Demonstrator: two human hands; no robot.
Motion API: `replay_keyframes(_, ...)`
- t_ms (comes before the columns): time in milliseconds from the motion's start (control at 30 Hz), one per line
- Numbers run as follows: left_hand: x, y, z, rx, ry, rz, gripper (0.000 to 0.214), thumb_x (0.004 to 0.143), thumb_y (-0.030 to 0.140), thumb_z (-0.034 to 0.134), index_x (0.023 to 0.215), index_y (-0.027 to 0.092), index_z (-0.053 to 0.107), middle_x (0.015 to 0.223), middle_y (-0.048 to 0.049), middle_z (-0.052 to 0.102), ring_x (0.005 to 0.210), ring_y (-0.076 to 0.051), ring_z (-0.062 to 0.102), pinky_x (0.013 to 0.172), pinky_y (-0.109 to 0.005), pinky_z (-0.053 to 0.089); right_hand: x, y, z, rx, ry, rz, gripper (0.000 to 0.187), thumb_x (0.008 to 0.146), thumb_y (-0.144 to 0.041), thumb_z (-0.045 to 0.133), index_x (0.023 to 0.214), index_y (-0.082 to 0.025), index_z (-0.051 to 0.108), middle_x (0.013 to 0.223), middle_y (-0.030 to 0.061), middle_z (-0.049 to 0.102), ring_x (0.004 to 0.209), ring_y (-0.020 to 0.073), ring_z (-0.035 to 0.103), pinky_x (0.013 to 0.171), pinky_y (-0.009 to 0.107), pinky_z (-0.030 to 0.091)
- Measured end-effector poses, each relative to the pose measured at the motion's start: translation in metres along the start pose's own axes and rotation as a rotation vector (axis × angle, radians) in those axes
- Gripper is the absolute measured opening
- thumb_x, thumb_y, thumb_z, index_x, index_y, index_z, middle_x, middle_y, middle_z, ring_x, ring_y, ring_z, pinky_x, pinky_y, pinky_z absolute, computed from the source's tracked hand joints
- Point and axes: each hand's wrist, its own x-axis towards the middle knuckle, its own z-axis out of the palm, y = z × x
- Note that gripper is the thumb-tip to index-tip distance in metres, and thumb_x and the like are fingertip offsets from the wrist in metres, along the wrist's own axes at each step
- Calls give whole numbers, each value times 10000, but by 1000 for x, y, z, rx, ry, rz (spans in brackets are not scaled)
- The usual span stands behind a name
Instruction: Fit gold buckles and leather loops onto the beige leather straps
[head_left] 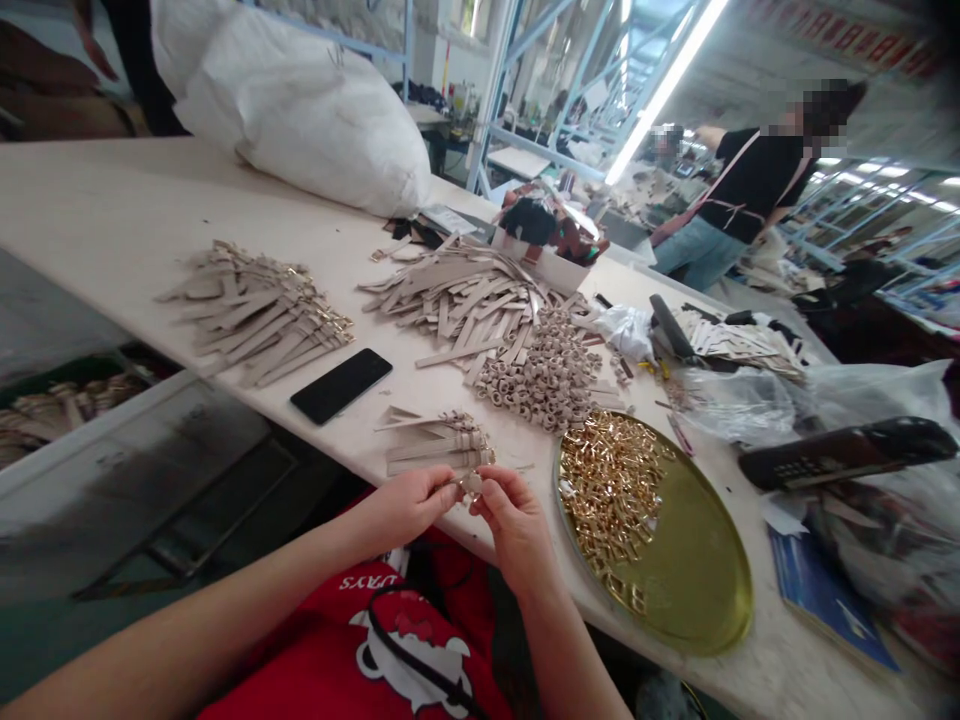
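Note:
My left hand (415,500) and my right hand (512,520) meet at the table's near edge, both pinched on one small beige strap piece (472,483). Just beyond them lies a short stack of beige straps (435,445). To the right sits a round gold tray (697,590) holding several gold metal buckles (611,490). Behind that lies a heap of small beige loops (544,375).
A black phone (341,385) lies left of the hands. Two larger strap piles (259,315) (465,295) lie farther back, a white sack (300,100) beyond them. Plastic bags, a black handset (844,455) and a blue book (825,600) crowd the right. A person (750,190) stands at the back.

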Motion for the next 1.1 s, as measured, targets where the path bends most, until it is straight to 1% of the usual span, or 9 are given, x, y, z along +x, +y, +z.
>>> replay_keyframes(133,4,3,-3,17,1,-4,291,854,354,332,779,163,538,688,20,533,658,-129,485,590,-212,349,1,-1,3,-114,10,-117,184,731,-322,625,867,-198,636,680,-13,609,606,109,526,622,260,439)
replay_keyframes(200,6,4,-5,34,4,-15,253,842,321,348,771,166,535,679,24,529,651,-128,484,579,-212,342,3,1,5,-159,4,-132,190,724,-312,628,875,-198,627,710,-9,615,631,117,532,635,266,440)
replay_keyframes(367,9,7,-5,17,2,-51,164,785,222,386,810,170,539,712,27,545,671,-126,498,603,-216,348,13,10,4,-147,-10,-24,176,712,-291,638,859,-197,611,710,-25,597,617,101,513,618,238,429)
replay_keyframes(467,12,7,-6,-5,-22,-76,183,789,233,375,827,169,542,733,22,560,685,-129,505,606,-216,351,16,14,0,-69,-21,21,181,726,-295,628,876,-199,599,744,-23,593,633,96,513,626,228,427)
replay_keyframes(567,13,6,-9,15,-43,-95,176,786,248,386,820,170,540,712,26,554,660,-127,497,584,-211,346,17,14,-2,-8,19,32,194,721,-292,638,886,-203,591,791,-19,591,659,94,520,641,221,436)
replay_keyframes(633,13,4,-10,31,-46,-88,175,789,249,386,811,172,542,706,28,553,653,-125,496,579,-208,344,16,14,-2,48,27,58,195,716,-287,646,884,-207,587,797,-23,586,655,86,525,637,213,447)
replay_keyframes(867,9,0,-4,134,-37,-55,222,815,284,373,844,188,571,720,14,588,665,-138,531,616,-216,370,12,16,-1,224,1,257,212,682,-259,681,853,-217,563,737,-47,575,609,64,540,576,181,474)
replay_keyframes(1000,5,-3,-3,202,-20,-49,224,805,283,395,868,189,588,762,-10,617,705,-154,548,651,-222,385,6,19,-3,219,-27,275,201,690,-236,675,857,-205,568,719,-38,596,610,66,554,598,181,482)
replay_keyframes(1100,2,-6,-2,174,-44,-29,226,802,279,400,875,188,594,785,-13,621,721,-154,547,661,-221,391,2,19,0,295,-45,296,237,648,-179,702,849,-192,577,742,-35,608,607,56,556,619,172,484)
